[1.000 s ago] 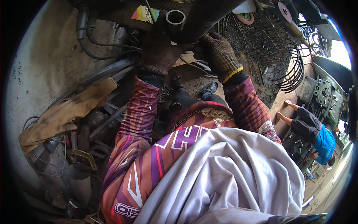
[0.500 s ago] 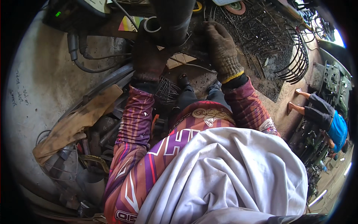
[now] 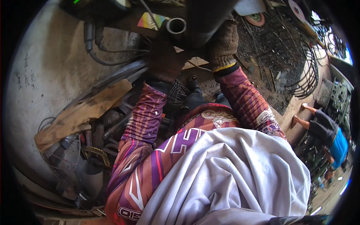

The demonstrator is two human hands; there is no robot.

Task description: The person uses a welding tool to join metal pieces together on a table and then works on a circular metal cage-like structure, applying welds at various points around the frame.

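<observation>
Both my hands wear dirty brown work gloves and reach up to the top of the view. My left hand (image 3: 165,62) wraps the end of a dark metal pipe (image 3: 176,27), whose open round mouth faces the camera. My right hand (image 3: 224,47) presses on a larger dark metal piece (image 3: 205,18) just right of the pipe. Purple striped sleeves cover both forearms, and a pale grey cloth (image 3: 228,180) hangs over my chest below them.
A concrete wall (image 3: 45,71) curves along the left, with black cables (image 3: 93,41), a torn strip of cardboard (image 3: 82,114) and scrap metal bars beside it. Wire grilles (image 3: 311,71) and grinding discs lie at the upper right. Another person in blue (image 3: 330,138) crouches at the right edge.
The pipe's open end has shifted right and lower in view, and my right hand has slid up onto the dark metal piece. The view has tilted slightly.
</observation>
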